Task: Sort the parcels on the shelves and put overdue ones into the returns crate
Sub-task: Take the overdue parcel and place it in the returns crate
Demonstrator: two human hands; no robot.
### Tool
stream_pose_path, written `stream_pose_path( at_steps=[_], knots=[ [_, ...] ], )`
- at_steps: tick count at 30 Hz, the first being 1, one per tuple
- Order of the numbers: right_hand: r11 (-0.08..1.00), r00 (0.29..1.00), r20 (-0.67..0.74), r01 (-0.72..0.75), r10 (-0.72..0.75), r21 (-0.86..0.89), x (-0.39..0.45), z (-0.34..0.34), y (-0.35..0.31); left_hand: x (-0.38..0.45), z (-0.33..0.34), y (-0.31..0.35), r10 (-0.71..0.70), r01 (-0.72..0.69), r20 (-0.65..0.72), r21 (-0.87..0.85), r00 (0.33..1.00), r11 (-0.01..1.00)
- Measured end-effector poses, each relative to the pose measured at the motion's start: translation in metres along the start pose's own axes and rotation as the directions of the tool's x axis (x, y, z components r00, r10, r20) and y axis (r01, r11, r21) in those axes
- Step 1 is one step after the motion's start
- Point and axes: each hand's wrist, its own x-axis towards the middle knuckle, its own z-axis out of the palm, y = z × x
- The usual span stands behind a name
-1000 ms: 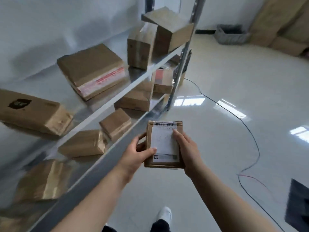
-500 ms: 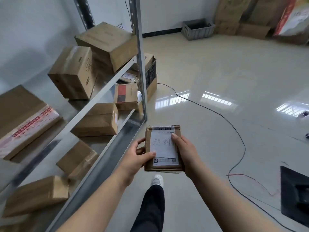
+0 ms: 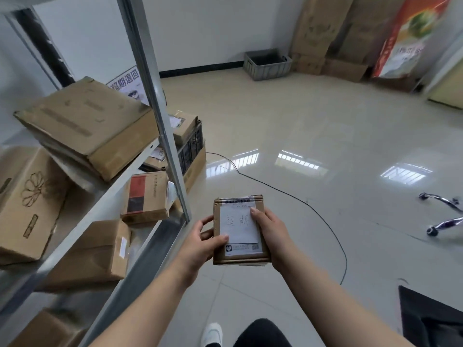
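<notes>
A small flat cardboard parcel (image 3: 240, 255) with a white label bearing handwritten characters is held in front of me over the floor. My left hand (image 3: 203, 244) grips its left edge, thumb on the label. My right hand (image 3: 271, 231) grips its right edge, thumb on top. A metal shelf unit (image 3: 160, 116) at the left carries several brown parcels, among them a large tilted box (image 3: 85, 126) and a red-and-black one (image 3: 146, 196). Just past the shelf post a dark slotted crate (image 3: 193, 144) holds parcels under a printed sign (image 3: 126, 82).
A grey plastic crate (image 3: 266, 63) stands by the far wall beside stacked cardboard boxes (image 3: 325, 33). A black cable (image 3: 313, 206) runs across the glossy floor. Chrome chair legs (image 3: 443, 211) lie at the right, a black object (image 3: 431, 319) at the lower right.
My view has swung right and forward along the shelf, bringing the dark crate and its sign into view. The parcel stays held in both hands.
</notes>
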Motion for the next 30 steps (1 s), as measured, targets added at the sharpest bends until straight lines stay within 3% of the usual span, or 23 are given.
stream_pose_path(
  at_steps=[8,18,30],
  knots=[
    [0.998,0.998,0.033,-0.063,0.062,0.021,0.14,-0.03,-0.059,0.128,0.044,0.054,-0.014,0.016,-0.064,0.041,0.998,0.999],
    [0.996,0.98,0.188,-0.058,0.07,-0.069,0.287,-0.038,-0.151,0.255,0.08,0.119,0.021,-0.034,-0.198,-0.061,0.98,0.998],
    [0.972,0.932,0.342,-0.043,0.122,-0.231,0.462,0.068,-0.213,0.401,0.012,0.184,0.022,-0.134,-0.437,-0.227,0.899,0.965]
  ],
)
